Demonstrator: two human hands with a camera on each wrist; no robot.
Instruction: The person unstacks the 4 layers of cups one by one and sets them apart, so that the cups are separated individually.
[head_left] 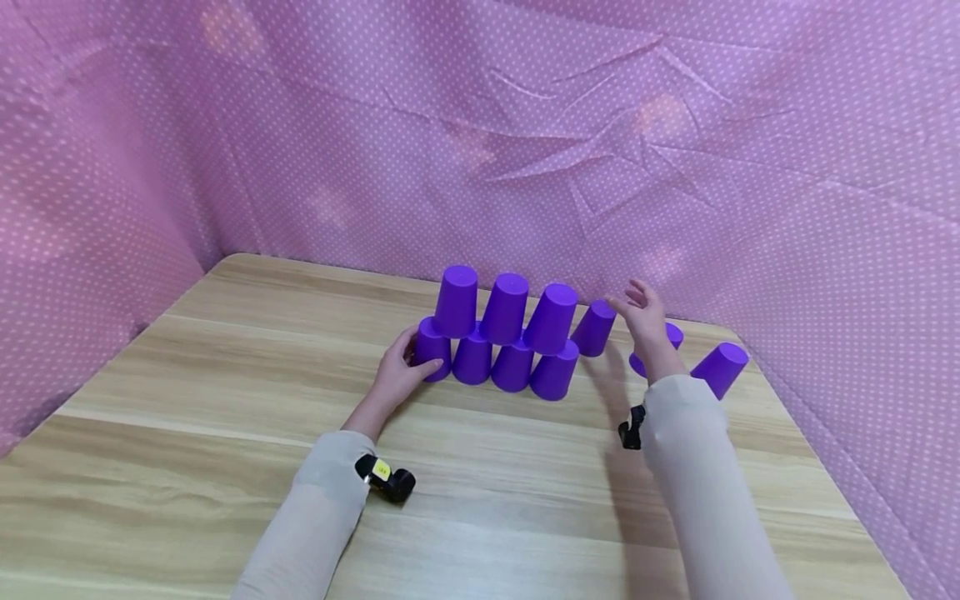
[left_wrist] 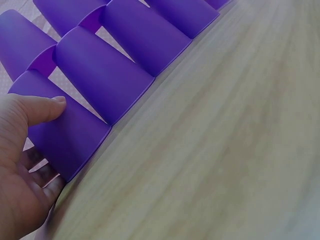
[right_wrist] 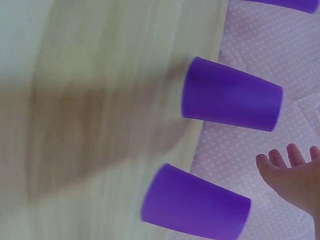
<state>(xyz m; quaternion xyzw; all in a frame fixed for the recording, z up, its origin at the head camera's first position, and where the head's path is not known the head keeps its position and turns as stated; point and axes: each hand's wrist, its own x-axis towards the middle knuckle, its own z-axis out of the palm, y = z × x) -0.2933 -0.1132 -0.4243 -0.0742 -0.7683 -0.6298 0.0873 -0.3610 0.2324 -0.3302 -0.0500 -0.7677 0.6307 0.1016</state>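
Note:
Purple cups stand upside down in two tiers, several in the bottom row and three bridging them on top. My left hand (head_left: 397, 371) holds the leftmost bottom cup (head_left: 433, 354), thumb on its near side and fingers around its far side, as the left wrist view confirms. The rightmost upper cup (head_left: 552, 319) rests across the last two bottom cups. Right of the stack, a separate upside-down cup (head_left: 594, 329) stands on the table. My right hand (head_left: 647, 321) is raised beside it with loose fingers, holding nothing; in the right wrist view a gap shows between hand and cups.
Two more cups stand at the right: one (head_left: 674, 335) partly hidden behind my right wrist, another (head_left: 722, 368) near the table's right edge. A wooden table (head_left: 480, 500) lies beneath everything. Pink dotted cloth (head_left: 360, 150) hangs close behind and at both sides.

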